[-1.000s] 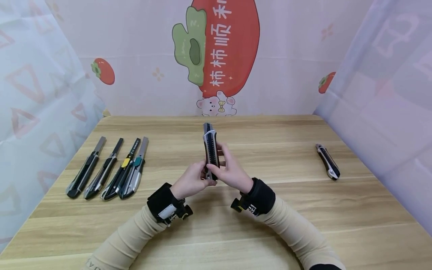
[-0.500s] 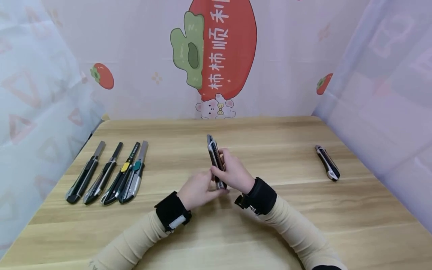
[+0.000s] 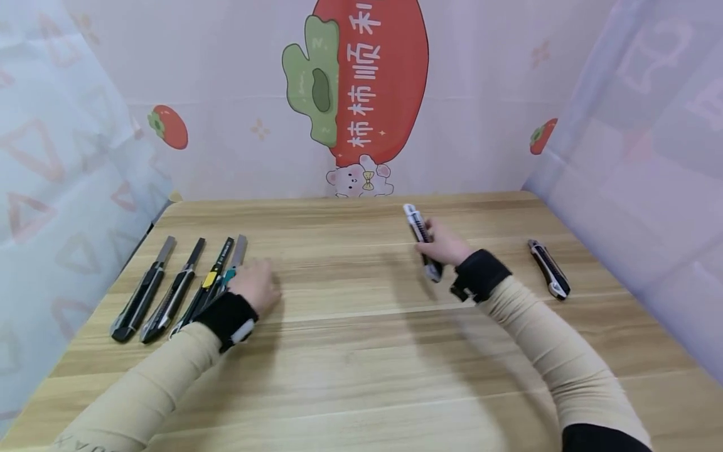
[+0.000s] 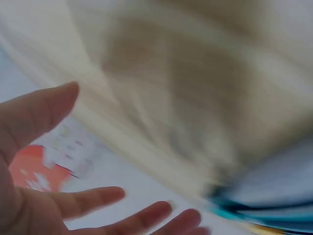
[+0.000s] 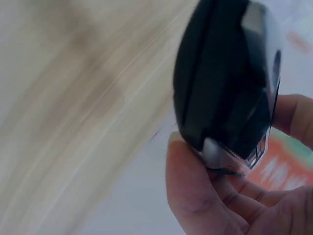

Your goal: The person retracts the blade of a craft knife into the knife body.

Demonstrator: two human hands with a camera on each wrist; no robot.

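My right hand [image 3: 446, 243] grips a black and silver utility knife [image 3: 417, 225] above the right half of the table, its head pointing up and away. Close up in the right wrist view, the knife's dark butt end [image 5: 220, 83] sits between thumb and fingers. My left hand [image 3: 255, 285] hovers by the teal-slider utility knife [image 3: 240, 250], covering part of it. Its thumb and fingers [image 4: 142, 218] are spread with nothing between them in the left wrist view, and a blurred teal edge shows at lower right.
Beside the teal one lie a yellow-slider knife [image 3: 217, 267], a slim black-bladed knife [image 3: 169, 301] and a black-grey knife [image 3: 141, 295], all with blades extended. Another black and silver utility knife [image 3: 549, 270] lies at the right. A printed cloth [image 3: 226, 150] backs the wooden table [image 3: 361, 383].
Both hands held the utility knife at the centre. The left hand has let go and moved left to the row of knives; the right has carried its knife rightward and away.
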